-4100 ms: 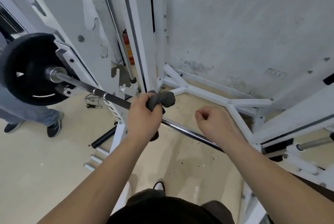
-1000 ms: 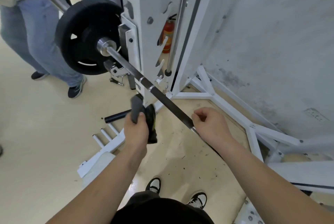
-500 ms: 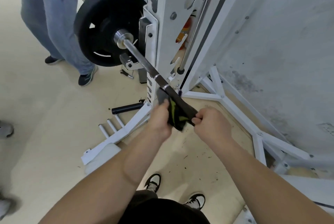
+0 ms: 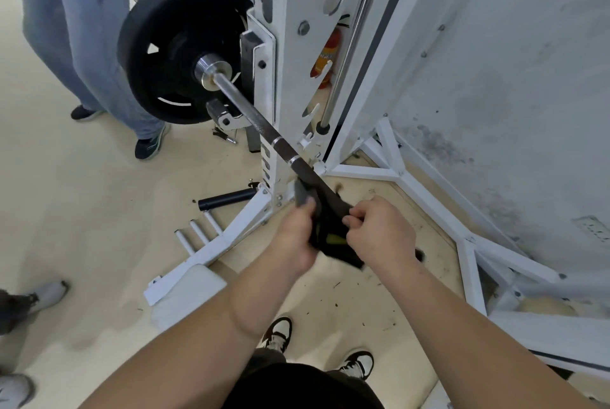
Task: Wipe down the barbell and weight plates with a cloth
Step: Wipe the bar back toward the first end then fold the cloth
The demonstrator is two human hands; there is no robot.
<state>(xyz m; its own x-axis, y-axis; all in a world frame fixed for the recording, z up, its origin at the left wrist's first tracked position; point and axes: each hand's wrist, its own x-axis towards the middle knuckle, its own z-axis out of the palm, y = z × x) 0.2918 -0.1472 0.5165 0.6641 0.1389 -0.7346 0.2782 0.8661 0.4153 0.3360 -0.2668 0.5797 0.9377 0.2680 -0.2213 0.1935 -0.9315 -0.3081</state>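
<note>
Both hands are gathering the cloth [image 4: 325,222] around the bar [image 4: 264,126], so the step in hand looks like re-setting the wrap on the shaft, not wiping the plate [image 4: 171,52]. The left hand [image 4: 293,238] is pinching the grey upper edge of the cloth with its grip closed, thumb pressing the fabric from above. The right hand [image 4: 379,232] is also closing its grip on the cloth, fingertips nipping the dark fabric just beside the left thumb. The cloth is lying over the near, dark stretch of the bar, with a dark tail hanging below the hands and a yellow-green patch showing between them; whether it is going fully round the bar cannot be told.

The bar is resting in the white rack [image 4: 264,45], running up and away to the black plate, which is sitting hard against the collar. A bystander in jeans [image 4: 82,29] is standing just beyond the plate.

Judging from this, the next move is calling for one hand to close the cloth snugly round the bar and slide it up the bright bare stretch toward the plate, keeping clear of the rack hook.
</note>
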